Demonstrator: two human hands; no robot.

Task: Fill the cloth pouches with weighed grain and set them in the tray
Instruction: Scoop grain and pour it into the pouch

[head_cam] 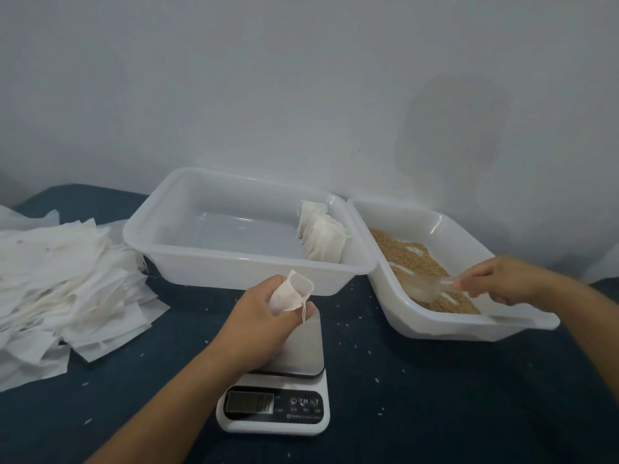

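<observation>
Head view: open-mouthed cloth pouch (290, 294) pinched upright in left hand (264, 316) over the kitchen scale (281, 380), well left of the clear scoop (427, 289) gripped by right hand (502, 279), down in the grain (418, 262).

Open white pouch (290, 294) above scale; grain (415, 259) (perhaps wheat) in tub.

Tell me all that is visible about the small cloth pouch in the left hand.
The cloth pouch is small, off-white and looks like thin woven fabric. Its mouth stands open and faces up and away. A thin drawstring hangs from its lower right side. The left hand grips its lower part, fingers curled round it, above the scale. No grain shows inside it from this view.
</observation>
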